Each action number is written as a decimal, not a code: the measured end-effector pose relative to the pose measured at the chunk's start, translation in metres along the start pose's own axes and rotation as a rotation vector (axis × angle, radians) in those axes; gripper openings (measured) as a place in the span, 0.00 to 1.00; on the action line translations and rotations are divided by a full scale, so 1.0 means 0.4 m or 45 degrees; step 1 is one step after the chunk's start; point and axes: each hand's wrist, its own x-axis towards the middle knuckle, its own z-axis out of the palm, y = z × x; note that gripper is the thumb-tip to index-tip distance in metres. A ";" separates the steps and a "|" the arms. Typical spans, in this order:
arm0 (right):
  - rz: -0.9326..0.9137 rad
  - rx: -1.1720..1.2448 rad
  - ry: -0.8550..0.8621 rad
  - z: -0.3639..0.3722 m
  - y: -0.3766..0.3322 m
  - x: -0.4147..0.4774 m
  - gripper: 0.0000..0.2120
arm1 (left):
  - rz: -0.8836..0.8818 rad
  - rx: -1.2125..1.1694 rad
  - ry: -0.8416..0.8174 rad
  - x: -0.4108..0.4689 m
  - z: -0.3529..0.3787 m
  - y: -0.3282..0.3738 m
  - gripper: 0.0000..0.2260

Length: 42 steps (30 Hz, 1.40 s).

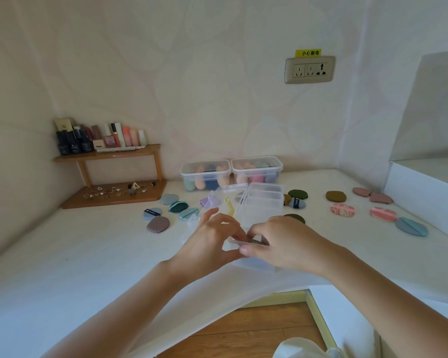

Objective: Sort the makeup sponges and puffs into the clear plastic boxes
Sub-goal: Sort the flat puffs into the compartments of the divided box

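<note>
1. Grey puff (248,242) first: it's a thin, flat one, held level over the near middle of the desk (62,254) and pinched from both sides.
2. The left hand (210,244) has its thumb and fingertips curled onto the puff's left edge. The right hand (287,244) does the same on the right edge, with its other fingers loosely bent. Probably two-handed because the puff is floppy and needs to go in flat.
3. Right under it there seems to be a clear box (259,264), though it's hard to make out. My guess is that's where the puff is headed.
4. Just beyond sit the empty clear boxes (264,202), with a lid (210,202) tipped up on their left, kept within easy reach.
5. At the far wall, two closed boxes (204,174) already hold sponges.
6. Plenty of loose puffs (158,224) lie scattered left and right, so I'd say it's nowhere near done.
</note>
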 end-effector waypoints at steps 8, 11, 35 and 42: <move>-0.392 -0.189 0.683 0.098 0.071 -0.001 0.15 | -0.273 -0.238 -0.064 0.014 -0.065 -0.020 0.09; -0.394 -0.106 0.758 0.136 0.110 0.012 0.11 | -0.527 -0.220 0.025 0.045 -0.084 -0.085 0.09; -0.336 0.119 0.988 0.178 0.140 0.029 0.18 | -0.970 0.278 -0.172 0.075 0.013 -0.325 0.11; -0.329 0.147 0.987 0.181 0.142 0.031 0.19 | -0.649 0.026 0.515 0.128 -0.045 -0.147 0.05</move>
